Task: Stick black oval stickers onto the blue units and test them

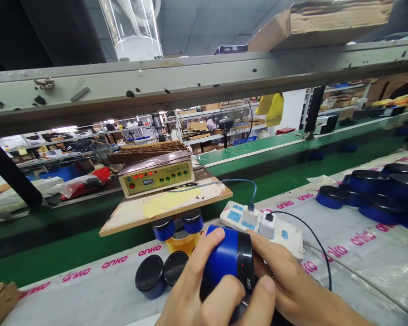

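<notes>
Held between both hands is a blue cylindrical device [224,253] with a black band marked "OFF" and a small red mark. My left hand [214,294] wraps its fingers around the blue body from the near side. My right hand [285,276] grips the black end; some of its fingers are hidden behind the device. Just left of my hands, two similar round black-topped units [150,274] stand on the covered bench. Behind them, more blue units [163,227] sit near a yellow round object [182,243] under a wooden board.
A white power strip [294,237] with plugged chargers and cables lies behind my right hand. A tester box [158,176] with red lights rests on the wooden board [122,222]. Several blue-black units [331,197] cluster at right. A metal shelf beam [197,81] crosses overhead.
</notes>
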Demonstrator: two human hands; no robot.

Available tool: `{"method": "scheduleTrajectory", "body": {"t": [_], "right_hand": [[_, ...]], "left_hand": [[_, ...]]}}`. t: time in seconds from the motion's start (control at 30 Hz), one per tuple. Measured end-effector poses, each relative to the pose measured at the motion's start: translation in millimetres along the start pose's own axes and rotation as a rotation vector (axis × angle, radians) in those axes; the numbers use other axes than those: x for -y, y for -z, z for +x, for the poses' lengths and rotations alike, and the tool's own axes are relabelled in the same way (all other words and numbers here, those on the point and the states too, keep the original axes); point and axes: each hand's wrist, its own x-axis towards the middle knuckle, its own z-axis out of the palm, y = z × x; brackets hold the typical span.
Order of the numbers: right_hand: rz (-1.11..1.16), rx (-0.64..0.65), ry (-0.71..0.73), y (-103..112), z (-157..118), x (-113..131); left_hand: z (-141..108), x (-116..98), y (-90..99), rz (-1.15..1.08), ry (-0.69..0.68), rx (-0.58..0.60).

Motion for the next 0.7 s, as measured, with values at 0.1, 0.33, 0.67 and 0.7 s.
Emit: {"method": "scheduleTrajectory", "body": {"t": [0.1, 0.33, 0.67, 0.7], "right_hand": [[-0.009, 0.012, -0.003, -1.6, -0.8, -1.9], [0.028, 0.065, -0.019, -5.5, -1.4, -6.3], [0.027, 0.098, 0.006, -0.9, -1.6, -9.2], [0.035, 0.09, 0.003, -1.3, -1.0, -9.5]], "left_hand": [[-0.2, -0.8, -2.2, 0.037, 0.012, 0.027], [2.1, 10.5, -6.7, 0.045, -0.032, -0.023], [3.1, 23.1, 3.5, -0.011, -0.16, 0.087], [2.6, 24.5, 5.0, -0.023, -0.143, 0.09]]}}
